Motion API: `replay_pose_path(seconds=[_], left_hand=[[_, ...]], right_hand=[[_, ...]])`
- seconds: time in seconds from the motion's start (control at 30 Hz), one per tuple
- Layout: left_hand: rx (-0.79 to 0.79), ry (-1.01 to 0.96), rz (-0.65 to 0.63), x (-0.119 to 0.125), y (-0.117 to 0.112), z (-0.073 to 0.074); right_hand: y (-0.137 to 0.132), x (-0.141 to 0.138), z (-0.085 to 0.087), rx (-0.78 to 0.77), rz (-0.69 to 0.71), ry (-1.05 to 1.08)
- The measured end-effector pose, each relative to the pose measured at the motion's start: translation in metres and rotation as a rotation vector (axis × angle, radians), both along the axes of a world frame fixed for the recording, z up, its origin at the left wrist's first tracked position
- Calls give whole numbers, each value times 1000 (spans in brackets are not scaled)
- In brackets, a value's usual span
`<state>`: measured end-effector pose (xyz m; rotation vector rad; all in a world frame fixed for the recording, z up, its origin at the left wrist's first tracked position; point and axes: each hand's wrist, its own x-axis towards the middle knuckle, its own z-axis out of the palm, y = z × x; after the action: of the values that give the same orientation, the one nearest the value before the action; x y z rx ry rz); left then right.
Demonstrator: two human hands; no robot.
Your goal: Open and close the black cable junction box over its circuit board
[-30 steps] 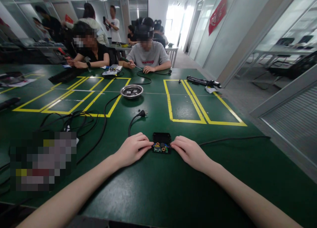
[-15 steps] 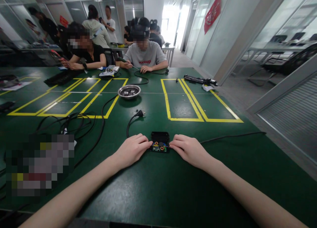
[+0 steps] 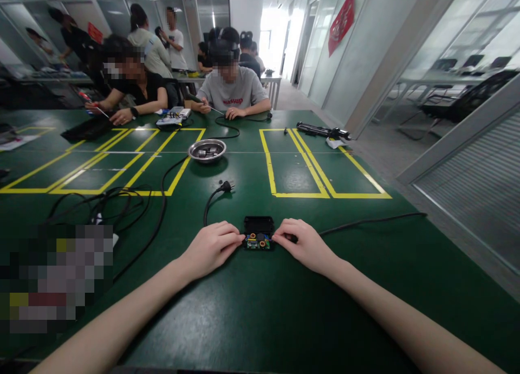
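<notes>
A small black plastic case (image 3: 259,224) lies on the green table in front of me, its lid tipped back. Inside sits a circuit board (image 3: 252,244) with copper coils and blue wires. My left hand (image 3: 213,245) is closed at the case's left end, fingertips pinched where a black power cord (image 3: 207,203) with a plug passes behind it; the exact grip is partly hidden. At the right end, the thumb and fingers of my right hand (image 3: 306,245) pinch the end of a black cable (image 3: 365,221) beside the board, which trails off to the right.
A metal bowl (image 3: 207,142) with metal parts stands farther back. Yellow tape rectangles (image 3: 300,196) mark the table. Coiled black cables (image 3: 122,200) and a blurred-out object (image 3: 60,287) lie left. Black rods (image 3: 323,131) lie at the far right. Two co-workers (image 3: 231,86) sit across, handling tools.
The view has turned slightly right, so everything sits a little farther left. My right hand's fingers have shifted slightly at the case's right end, showing some wire. The case stays put.
</notes>
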<state>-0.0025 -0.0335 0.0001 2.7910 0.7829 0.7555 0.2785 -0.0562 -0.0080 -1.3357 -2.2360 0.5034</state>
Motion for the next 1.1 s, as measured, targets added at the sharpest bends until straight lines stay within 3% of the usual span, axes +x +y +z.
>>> replay_pose_path(seconds=[0.2,0.37,0.57,0.83,1.1], left_hand=[[-96,-47,36,1,-2,2],[-161,-206,353,1,5,-8],[-353,-204,336,9,8,-12],[-611,-408,358,15,5,-8],[-600,-446,372,13,3,-8]], right_hand=[[-2,0,2,76,5,-12],[3,-3,0,264,-150,-43],[8,-8,-10,124,-164,3],[7,-8,-9,-97,-203,407],[7,-6,-7,-110,-188,456]])
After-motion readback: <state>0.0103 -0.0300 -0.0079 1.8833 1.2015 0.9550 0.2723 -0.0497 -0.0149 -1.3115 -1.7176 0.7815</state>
